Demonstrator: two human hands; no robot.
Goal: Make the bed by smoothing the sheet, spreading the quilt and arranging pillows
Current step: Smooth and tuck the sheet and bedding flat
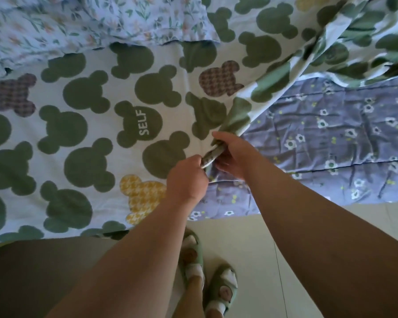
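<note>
Clenched close together, your left hand [186, 179] and right hand [233, 154] grip one bunched edge of the mouse-print quilt [78, 115]. It covers part of the bed, with the flowered sheet [331, 138] bare beside it. So narrow a hold may spread it twisted.

One head-worn wide-angle view, steeply downward and forward, close over the quilt [78, 115] and floor [246, 237].
</note>
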